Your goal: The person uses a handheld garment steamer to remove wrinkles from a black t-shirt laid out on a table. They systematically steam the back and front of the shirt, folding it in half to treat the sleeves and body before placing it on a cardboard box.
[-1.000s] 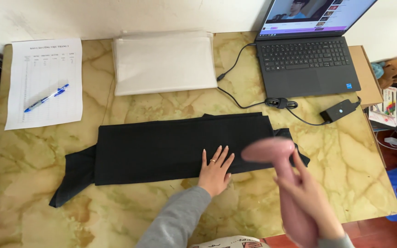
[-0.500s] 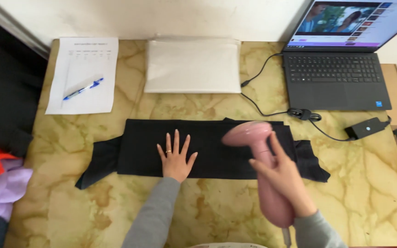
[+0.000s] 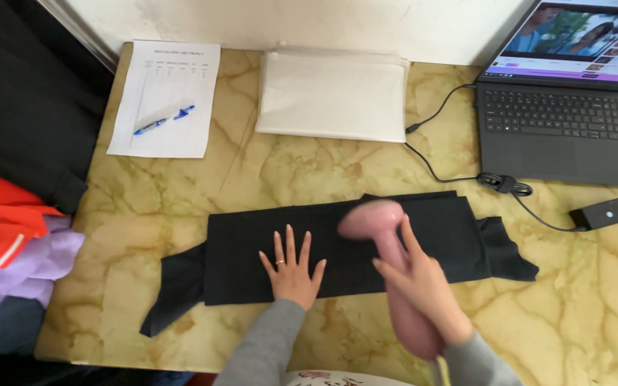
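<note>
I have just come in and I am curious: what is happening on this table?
A person is pressing a folded black garment on a marble table. The left hand lies flat on the cloth, and the right hand holds a pink handheld steamer with its head over it. A laptop, a paper with a pen and a white pouch lie behind.

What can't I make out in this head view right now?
- Steamer: its head is motion-blurred, its base runs under the right hand and off the bottom edge.
- Garment: partly covered by the left hand and the steamer.
- Laptop: cut by the top and right edges.
- Sheet: print too small.
</note>
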